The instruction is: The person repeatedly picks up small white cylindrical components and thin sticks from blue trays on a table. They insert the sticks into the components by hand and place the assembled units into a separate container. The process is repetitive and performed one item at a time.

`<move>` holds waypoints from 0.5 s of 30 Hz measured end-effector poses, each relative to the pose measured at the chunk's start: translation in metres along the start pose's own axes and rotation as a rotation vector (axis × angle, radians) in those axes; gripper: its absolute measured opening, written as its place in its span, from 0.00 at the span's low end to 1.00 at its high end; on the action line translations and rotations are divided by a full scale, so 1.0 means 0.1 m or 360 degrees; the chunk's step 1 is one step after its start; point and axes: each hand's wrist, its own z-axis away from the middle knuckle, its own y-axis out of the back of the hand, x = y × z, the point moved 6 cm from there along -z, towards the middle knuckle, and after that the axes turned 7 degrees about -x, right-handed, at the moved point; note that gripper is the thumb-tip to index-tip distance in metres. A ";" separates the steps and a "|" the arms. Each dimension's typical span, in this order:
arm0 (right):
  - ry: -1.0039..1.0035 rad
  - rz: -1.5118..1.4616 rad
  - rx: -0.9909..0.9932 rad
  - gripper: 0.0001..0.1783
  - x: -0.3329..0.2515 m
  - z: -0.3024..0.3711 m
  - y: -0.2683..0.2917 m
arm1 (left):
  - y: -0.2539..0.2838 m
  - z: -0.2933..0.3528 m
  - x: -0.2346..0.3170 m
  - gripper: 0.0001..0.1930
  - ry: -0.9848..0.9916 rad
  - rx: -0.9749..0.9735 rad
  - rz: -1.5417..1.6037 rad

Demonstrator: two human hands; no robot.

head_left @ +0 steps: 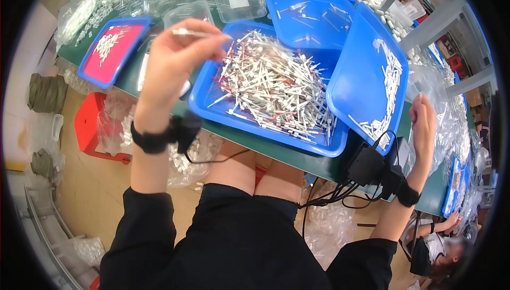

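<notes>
Your left hand gripped a slim white piece, axis left-right | heap lay rightward, nearer it than your right hand, curled, contents indeterminable.

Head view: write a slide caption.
Left hand holding a thin white stick by a blue rectangular plastic tub of slim white sticks; right hand to its right.

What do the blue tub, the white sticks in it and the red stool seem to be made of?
Tub: probably plastic, fairly glossy, given its smooth moulded rim. Sticks: perhaps plastic, rather matt; they look stiff and straight, but are too small to be sure. Stool: likely plastic, smooth, evenly coloured.
</notes>
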 end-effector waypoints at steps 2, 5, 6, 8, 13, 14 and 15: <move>-0.0027 -0.0183 0.0053 0.20 -0.38 0.21 -0.01 | -0.24 0.19 0.00 0.06 0.0037 0.0101 0.0096; 0.0258 -0.0355 -0.0064 0.20 -0.87 0.49 -0.06 | -0.61 0.33 -0.02 0.06 -0.0008 -0.0063 0.0261; 0.0334 -0.0377 -0.0112 0.20 -1.04 0.59 -0.13 | -0.67 0.38 0.00 0.06 -0.0044 -0.0097 0.0332; 0.0455 -0.0402 -0.0177 0.20 -1.34 0.78 -0.26 | -0.82 0.39 0.03 0.06 -0.0076 -0.0102 0.0345; 0.0709 -0.0355 -0.0449 0.02 -1.75 0.93 -0.63 | -1.09 0.37 0.07 0.07 -0.0218 -0.0194 0.0211; 0.0700 -0.0406 -0.0457 0.01 -1.72 0.93 -0.71 | -1.12 0.38 0.07 0.08 -0.0240 -0.0203 0.0177; 0.0651 -0.0500 -0.0460 0.02 -1.70 0.93 -0.73 | -1.14 0.40 0.04 0.09 -0.0190 -0.0193 0.0260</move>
